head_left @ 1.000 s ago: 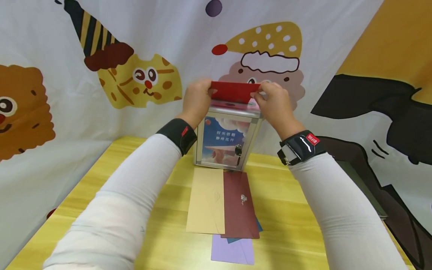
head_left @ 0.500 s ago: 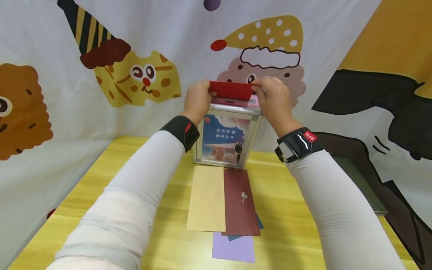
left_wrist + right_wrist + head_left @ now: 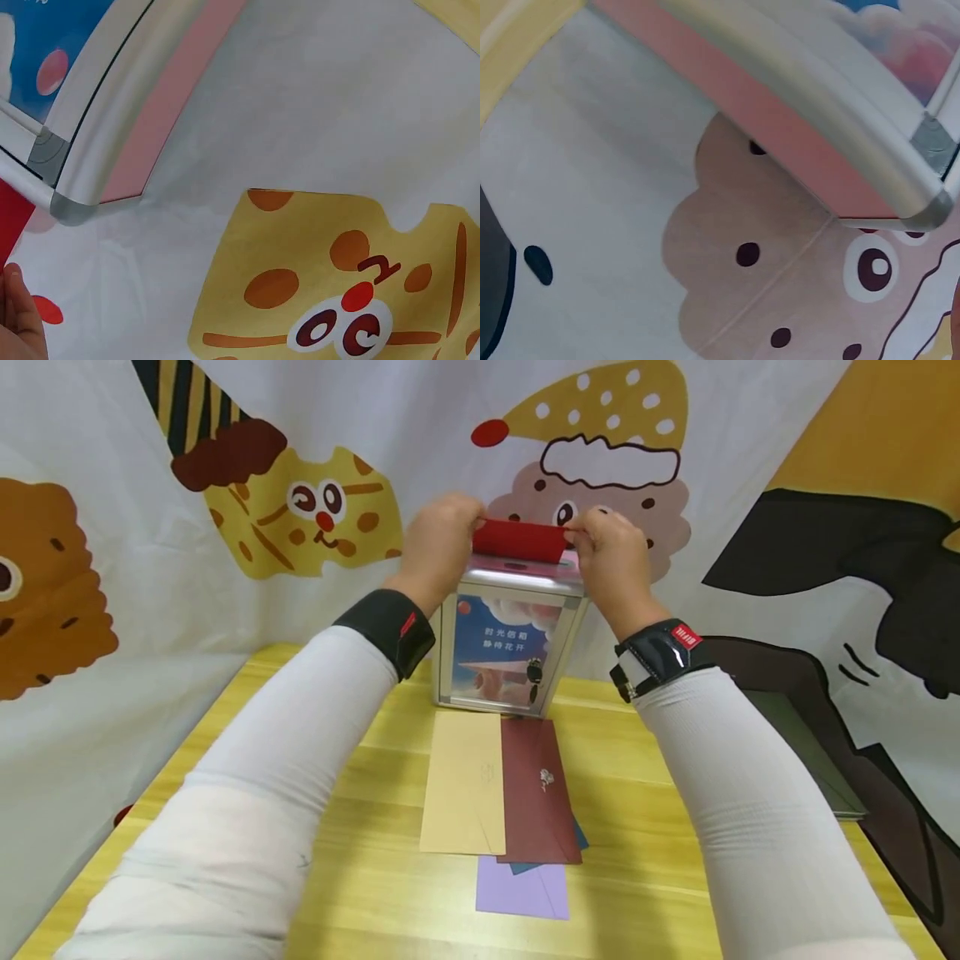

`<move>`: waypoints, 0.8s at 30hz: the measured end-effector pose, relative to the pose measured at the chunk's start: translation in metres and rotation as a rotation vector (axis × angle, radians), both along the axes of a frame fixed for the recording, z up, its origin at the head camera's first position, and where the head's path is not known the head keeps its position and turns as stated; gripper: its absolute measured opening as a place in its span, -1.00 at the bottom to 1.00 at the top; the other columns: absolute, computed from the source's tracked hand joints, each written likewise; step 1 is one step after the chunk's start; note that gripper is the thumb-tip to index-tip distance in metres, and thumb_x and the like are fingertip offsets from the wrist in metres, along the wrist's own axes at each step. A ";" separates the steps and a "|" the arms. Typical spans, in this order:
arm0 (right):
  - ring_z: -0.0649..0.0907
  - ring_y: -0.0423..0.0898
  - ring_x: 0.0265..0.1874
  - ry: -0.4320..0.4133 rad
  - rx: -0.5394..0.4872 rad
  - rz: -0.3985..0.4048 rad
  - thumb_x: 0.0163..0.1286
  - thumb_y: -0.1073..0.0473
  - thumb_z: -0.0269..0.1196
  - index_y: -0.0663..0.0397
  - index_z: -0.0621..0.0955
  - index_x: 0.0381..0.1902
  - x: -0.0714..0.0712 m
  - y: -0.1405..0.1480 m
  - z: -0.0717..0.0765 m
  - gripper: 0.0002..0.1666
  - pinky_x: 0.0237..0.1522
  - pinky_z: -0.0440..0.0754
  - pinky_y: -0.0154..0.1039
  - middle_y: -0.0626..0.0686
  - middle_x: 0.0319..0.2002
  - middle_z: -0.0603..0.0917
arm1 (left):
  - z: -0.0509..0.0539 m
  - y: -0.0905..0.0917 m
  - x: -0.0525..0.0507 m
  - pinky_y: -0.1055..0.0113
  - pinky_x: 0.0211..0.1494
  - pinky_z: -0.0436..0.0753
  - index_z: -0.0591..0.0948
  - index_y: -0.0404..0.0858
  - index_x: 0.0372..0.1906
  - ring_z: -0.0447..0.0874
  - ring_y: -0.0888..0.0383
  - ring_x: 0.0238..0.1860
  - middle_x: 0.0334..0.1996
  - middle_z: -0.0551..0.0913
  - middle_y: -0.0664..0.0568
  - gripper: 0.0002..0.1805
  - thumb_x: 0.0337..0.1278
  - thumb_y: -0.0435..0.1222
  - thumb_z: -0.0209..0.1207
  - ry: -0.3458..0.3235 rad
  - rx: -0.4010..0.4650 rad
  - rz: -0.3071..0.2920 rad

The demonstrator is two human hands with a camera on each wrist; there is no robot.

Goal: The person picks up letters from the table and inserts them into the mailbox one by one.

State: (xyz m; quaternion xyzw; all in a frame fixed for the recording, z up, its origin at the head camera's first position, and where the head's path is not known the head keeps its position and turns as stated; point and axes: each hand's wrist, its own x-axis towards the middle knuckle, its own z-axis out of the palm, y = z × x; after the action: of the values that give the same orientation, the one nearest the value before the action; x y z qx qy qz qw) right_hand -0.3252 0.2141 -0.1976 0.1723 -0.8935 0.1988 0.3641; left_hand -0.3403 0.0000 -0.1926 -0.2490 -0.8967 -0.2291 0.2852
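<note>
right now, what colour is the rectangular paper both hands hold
The rectangular paper is red, clearest in the head view.

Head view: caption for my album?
Left fingers and right fingers hold a red envelope at the top of a box, other envelopes on the table.

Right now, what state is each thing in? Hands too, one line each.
Box, upright, door shut
Red envelope, held on edge at box top; slot entry unclear
Left hand, pinching red's left end
Right hand, pinching red's right end
Maroon envelope, flat, partly covered
Cream envelope, flat, overlapping maroon
Blue envelope, mostly covered
Purple envelope, flat, partly covered
Dark green item, partly hidden
</note>
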 end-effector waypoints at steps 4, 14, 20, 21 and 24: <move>0.57 0.12 -0.13 -0.053 0.085 -0.041 0.44 0.26 0.17 0.27 0.68 -0.06 -0.003 0.004 -0.003 -0.76 -0.05 0.55 -0.04 0.22 -0.19 0.70 | -0.003 0.004 -0.004 0.27 0.08 0.54 0.66 -0.35 -0.03 0.60 0.00 -0.04 -0.09 0.67 -0.13 -0.74 0.38 -0.49 -0.01 -0.036 -0.038 0.033; 0.61 0.12 -0.05 -0.086 0.206 -0.042 0.44 0.30 0.15 0.21 0.69 -0.04 -0.012 0.006 -0.015 -0.75 0.00 0.57 0.01 0.19 -0.09 0.70 | -0.019 0.009 -0.014 0.21 -0.02 0.57 0.68 -0.28 -0.11 0.60 0.00 -0.16 -0.20 0.69 -0.08 -0.81 0.37 -0.44 0.06 -0.077 -0.091 0.081; 0.62 0.12 -0.02 -0.180 0.252 -0.093 0.48 0.27 0.11 0.16 0.68 0.03 -0.013 0.003 -0.015 -0.72 0.03 0.56 0.01 0.20 -0.03 0.68 | -0.026 0.010 -0.019 0.16 -0.03 0.58 0.64 -0.30 -0.11 0.59 -0.02 -0.19 -0.22 0.68 -0.08 -0.77 0.12 -0.38 0.33 -0.096 -0.145 0.102; 0.62 0.12 -0.04 -0.195 0.268 -0.105 0.48 0.26 0.10 0.15 0.68 0.02 -0.013 0.002 -0.015 -0.72 0.02 0.57 0.01 0.20 -0.04 0.68 | -0.027 0.010 -0.020 0.16 -0.02 0.58 0.63 -0.29 -0.08 0.58 -0.02 -0.18 -0.21 0.67 -0.08 -0.68 0.01 -0.36 0.41 -0.103 -0.162 0.108; 0.62 0.11 -0.14 -0.236 0.317 -0.136 0.50 0.24 0.08 0.13 0.70 -0.03 -0.013 0.000 -0.013 -0.73 -0.05 0.58 0.02 0.20 -0.10 0.68 | -0.029 0.012 -0.022 0.14 0.02 0.57 0.62 -0.29 -0.03 0.58 -0.02 -0.15 -0.17 0.67 -0.08 -0.46 -0.25 -0.33 0.55 -0.119 -0.192 0.116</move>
State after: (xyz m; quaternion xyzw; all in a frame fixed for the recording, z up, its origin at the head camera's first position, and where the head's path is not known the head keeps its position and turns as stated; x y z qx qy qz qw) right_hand -0.3385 0.2142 -0.2103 0.1423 -0.9596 0.0495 0.2376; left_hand -0.3619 0.0116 -0.2211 -0.2087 -0.9429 -0.1395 0.2190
